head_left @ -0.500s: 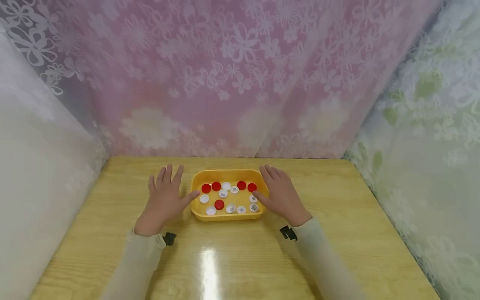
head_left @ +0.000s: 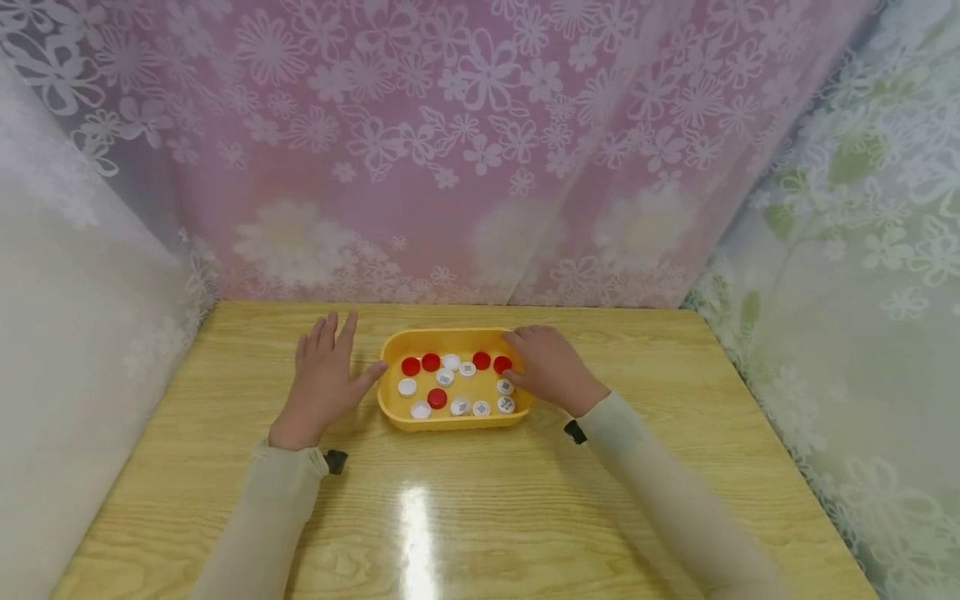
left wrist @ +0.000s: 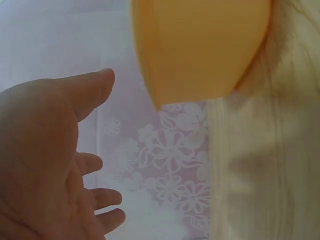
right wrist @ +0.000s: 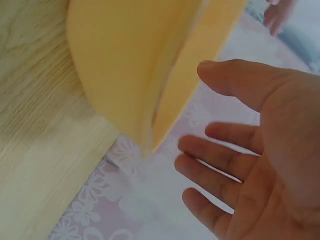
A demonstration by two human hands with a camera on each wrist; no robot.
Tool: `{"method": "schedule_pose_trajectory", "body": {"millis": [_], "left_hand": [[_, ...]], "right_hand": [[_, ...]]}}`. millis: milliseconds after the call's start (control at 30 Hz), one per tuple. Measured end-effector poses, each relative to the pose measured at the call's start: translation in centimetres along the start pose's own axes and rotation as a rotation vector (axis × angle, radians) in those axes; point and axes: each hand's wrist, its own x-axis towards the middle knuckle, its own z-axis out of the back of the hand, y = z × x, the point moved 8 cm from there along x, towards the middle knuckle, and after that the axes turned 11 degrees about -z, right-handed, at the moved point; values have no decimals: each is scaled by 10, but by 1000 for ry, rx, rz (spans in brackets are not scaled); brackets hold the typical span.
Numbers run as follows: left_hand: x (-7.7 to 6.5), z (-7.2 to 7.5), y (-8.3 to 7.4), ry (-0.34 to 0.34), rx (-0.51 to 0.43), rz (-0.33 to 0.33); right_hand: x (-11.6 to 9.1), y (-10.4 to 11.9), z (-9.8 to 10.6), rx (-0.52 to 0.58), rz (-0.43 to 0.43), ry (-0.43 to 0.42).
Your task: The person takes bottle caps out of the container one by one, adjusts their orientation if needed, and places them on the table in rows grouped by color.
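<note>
A yellow tray (head_left: 422,425) sits on the table with several small round caps in it, red caps (head_left: 437,398) and white caps (head_left: 407,387), some white ones bearing a dark printed pattern. My left hand (head_left: 321,392) hovers beside the tray's left end, fingers spread. In the left wrist view its thumb (left wrist: 92,90) points at the tray's wall without touching. Over the tray's right end, my right hand (head_left: 553,371) partly covers the rim and a red cap. The right wrist view shows loosely bent fingers (right wrist: 215,155) holding nothing, apart from the tray wall (right wrist: 115,65).
The wooden table (head_left: 480,517) extends around the tray. A pink flowered curtain (head_left: 450,167) hangs behind its far edge, with pale cloths (head_left: 862,292) along the left and right sides. A dark wrist strap piece (head_left: 336,462) shows at the left cuff.
My right hand has shifted slightly left over the tray's right end, its fingers bending more. The left hand keeps nearly the same pose. The view has tilted slightly; the caps lie as before.
</note>
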Motion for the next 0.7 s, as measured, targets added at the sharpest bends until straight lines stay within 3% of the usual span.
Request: {"method": "schedule_pose_trajectory", "body": {"millis": [233,367,700], "left_hand": [[1,-8,-1,36,-92,46],[5,-13,-6,48,-169,91],[-2,-31,-11,129,-190,148]], "right_hand": [[8,11,-20,-186,127,94],[16,12,-31,-274,142,131],[14,25,-49,-284,173,193]]}}
